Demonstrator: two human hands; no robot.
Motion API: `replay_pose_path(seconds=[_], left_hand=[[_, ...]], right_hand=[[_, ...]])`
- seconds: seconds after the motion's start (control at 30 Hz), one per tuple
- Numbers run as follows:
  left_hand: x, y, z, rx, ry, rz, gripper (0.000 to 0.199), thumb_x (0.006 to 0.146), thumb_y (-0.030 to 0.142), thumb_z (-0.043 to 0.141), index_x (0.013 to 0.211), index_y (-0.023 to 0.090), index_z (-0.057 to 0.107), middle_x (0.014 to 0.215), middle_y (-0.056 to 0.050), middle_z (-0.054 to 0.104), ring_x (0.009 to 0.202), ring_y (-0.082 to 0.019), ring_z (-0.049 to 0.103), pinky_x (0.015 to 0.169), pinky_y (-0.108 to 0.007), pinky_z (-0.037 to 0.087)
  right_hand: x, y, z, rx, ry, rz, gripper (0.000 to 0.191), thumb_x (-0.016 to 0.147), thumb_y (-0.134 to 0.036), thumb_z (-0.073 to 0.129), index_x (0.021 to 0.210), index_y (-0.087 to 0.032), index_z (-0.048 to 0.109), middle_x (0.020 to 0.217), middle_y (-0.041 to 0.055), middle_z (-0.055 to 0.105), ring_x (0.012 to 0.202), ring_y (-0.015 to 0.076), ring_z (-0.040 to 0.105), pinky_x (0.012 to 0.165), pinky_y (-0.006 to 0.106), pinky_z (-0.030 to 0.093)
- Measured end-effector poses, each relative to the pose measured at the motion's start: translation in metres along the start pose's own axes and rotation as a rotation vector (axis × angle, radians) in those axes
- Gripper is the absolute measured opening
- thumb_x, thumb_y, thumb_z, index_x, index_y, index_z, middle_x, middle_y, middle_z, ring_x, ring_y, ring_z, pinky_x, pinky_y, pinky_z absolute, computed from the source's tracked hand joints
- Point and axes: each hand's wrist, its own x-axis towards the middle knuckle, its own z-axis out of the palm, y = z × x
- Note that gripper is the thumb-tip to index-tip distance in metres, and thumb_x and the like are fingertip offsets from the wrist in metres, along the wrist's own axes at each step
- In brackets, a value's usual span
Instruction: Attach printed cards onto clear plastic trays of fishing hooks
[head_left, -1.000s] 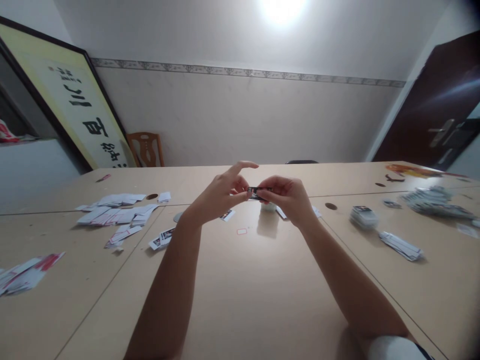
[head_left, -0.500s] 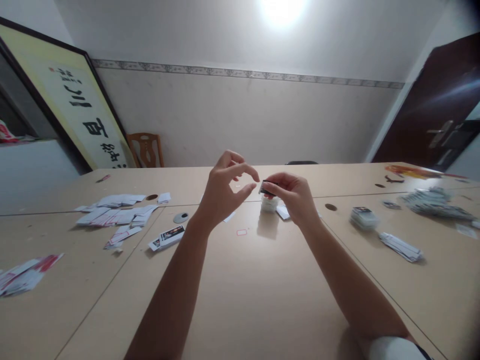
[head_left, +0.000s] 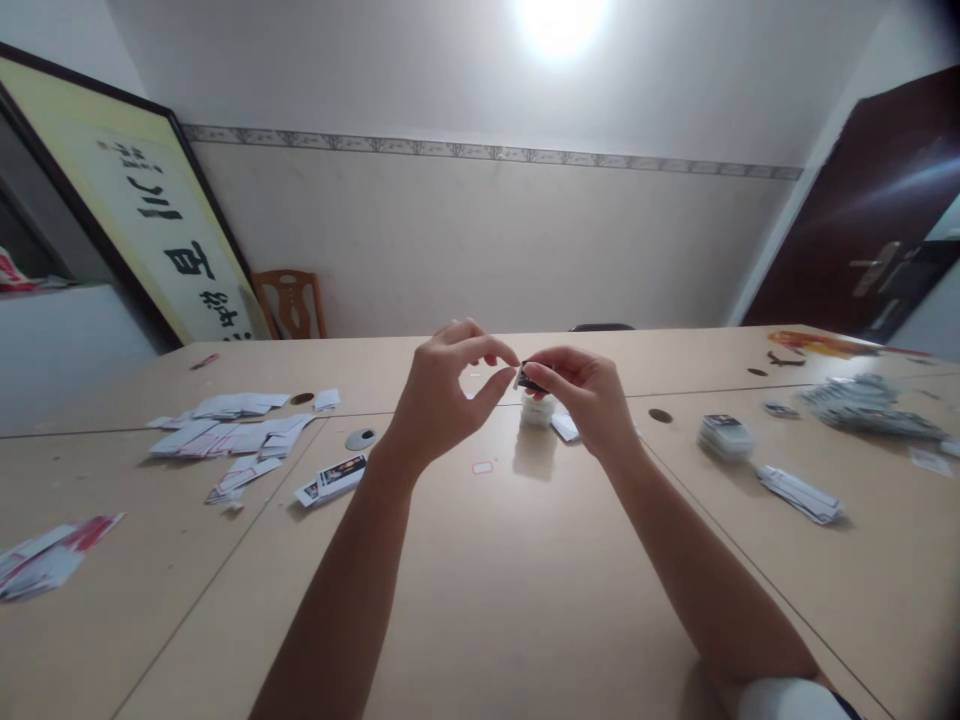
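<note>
- The small dark piece (head_left: 527, 381) is pinched in your right hand (head_left: 592, 388), its long axis unclear.
- Your left hand (head_left: 442, 395) reaches its left edge, thumb and forefinger nearly meeting; I can't tell whether they grip.

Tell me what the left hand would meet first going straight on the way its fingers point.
Most likely the small dark item pinched in the right hand; whether the left hand touches it is unclear.

a white light (head_left: 564, 24) glares at top, the table (head_left: 517, 560) shines, right edge blurs.
</note>
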Motion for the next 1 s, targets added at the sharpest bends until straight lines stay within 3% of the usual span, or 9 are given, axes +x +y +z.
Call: replay_pose_path(seconds=[0.27,0.57,1.0], left_hand=[[0.0006,0.0019,0.0042,-0.012,0.067,0.021,0.003,0.081,0.023,0.077,0.082,0.022,0.075,0.073,0.001,0.06,0.072,-0.013,0.057,0.069,-0.028,0.046],[0.0011,-0.0017,0.0046,-0.007,0.057,0.068,0.006,0.088,0.023,0.07,0.084,0.022,0.074,0.077,0.0,0.064,0.076,-0.014,0.061,0.073,-0.029,0.048],[0.0008,0.0003,0.0056,0.089,0.11,0.158,0.008,0.086,0.018,0.067,0.081,0.022,0.072,0.074,0.001,0.062,0.075,-0.014,0.059,0.075,-0.031,0.046]], right_hand=[[-0.002,-0.0033,0.0011,0.026,-0.006,-0.009,0.022,0.075,-0.042,0.081,0.081,-0.022,0.075,0.073,0.002,0.072,0.066,0.0147,0.066,0.065,0.031,0.057],[-0.0028,-0.0031,0.002,0.076,-0.055,0.012,0.02,0.078,-0.043,0.078,0.081,-0.023,0.075,0.075,0.0014,0.072,0.069,0.0152,0.067,0.068,0.033,0.058],[-0.0029,-0.0039,0.0014,0.253,-0.186,0.141,0.019,0.08,-0.042,0.078,0.083,-0.023,0.076,0.082,0.0027,0.073,0.074,0.0144,0.065,0.072,0.032,0.055]])
